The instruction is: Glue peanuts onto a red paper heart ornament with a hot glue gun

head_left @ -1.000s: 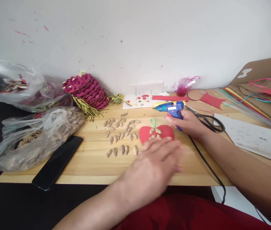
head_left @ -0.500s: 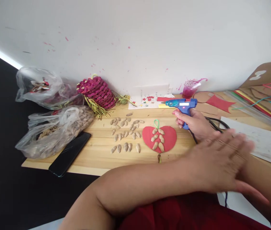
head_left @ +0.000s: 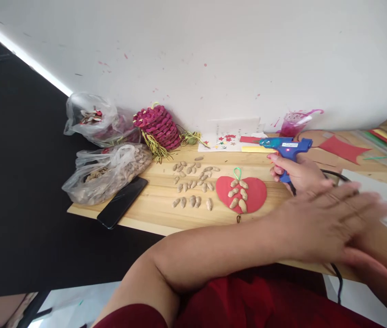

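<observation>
A blue hot glue gun (head_left: 291, 148) is in my right hand (head_left: 299, 173), its nozzle turned left and a small light lit on its body. Across my right wrist and forearm lies my left hand (head_left: 337, 218), fingers stretched out and slightly blurred, holding nothing. A red heart-shaped cutout (head_left: 259, 193) with a green loop on top rests on the table left of the glue gun. Two columns of peanuts (head_left: 243, 206) sit on it. Loose peanuts (head_left: 192, 200) are spread in rows to its left.
Plastic bags, one with peanuts (head_left: 138, 159), stand at the left beside a black phone (head_left: 123, 202). Behind are a magenta pinecone-like craft (head_left: 159, 127), a sheet with star stickers (head_left: 222, 141) and a pink-stained cup (head_left: 291, 123). Red paper (head_left: 343, 148) and a black cord (head_left: 337, 278) are right.
The view has shifted left, so everything on the table appears farther right. My right hand still holds the glue gun, and my left hand stays across the right forearm.
</observation>
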`<state>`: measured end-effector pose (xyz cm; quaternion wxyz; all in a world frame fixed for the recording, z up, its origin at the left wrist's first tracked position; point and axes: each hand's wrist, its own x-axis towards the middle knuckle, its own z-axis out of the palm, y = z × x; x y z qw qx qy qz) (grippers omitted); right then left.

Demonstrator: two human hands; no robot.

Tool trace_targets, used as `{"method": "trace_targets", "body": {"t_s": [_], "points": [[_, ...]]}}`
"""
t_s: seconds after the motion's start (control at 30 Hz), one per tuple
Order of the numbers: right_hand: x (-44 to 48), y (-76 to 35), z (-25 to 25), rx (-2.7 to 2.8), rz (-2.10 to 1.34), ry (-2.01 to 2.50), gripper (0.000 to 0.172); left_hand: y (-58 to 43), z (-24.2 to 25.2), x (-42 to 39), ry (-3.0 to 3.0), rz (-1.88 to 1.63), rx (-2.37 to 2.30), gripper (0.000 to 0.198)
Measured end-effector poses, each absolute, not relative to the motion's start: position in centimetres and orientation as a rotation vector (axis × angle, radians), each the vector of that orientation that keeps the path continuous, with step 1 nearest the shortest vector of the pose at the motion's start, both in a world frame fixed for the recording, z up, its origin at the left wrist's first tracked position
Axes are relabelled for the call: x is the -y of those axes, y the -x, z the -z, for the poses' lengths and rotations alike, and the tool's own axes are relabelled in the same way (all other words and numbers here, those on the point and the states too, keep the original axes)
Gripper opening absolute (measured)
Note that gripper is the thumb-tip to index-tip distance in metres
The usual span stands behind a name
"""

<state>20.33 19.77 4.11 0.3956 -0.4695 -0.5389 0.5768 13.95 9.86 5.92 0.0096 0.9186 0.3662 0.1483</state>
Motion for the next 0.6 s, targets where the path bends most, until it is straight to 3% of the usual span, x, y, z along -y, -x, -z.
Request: {"method": "trace_targets", "body": {"t_s": [0.13, 0.33, 0.5, 0.6], "points": [[-19.1, -20.0, -5.2, 1.234, -1.429, 1.178, 0.033, -13.2, -8.4, -6.9, -3.140, -0.151, -0.568, 0.047], [-19.5, -20.2, -5.0, 1.187, -1.479, 1.167, 0.031, -3.9, -9.5, -3.0, -3.033, -0.427, -0.993, 0.048], [-20.2, -20.1, -3.9, 1.158, -1.486, 1.179, 0.040, 2.8, -6.9, 0.7, -2.841, -0.339, -1.271, 0.071], [-20.2, -20.0, -3.9, 1.141, -1.486, 1.175, 0.040, 4.2, -5.5, 2.5, -2.744, -0.354, -1.291, 0.067]]}}
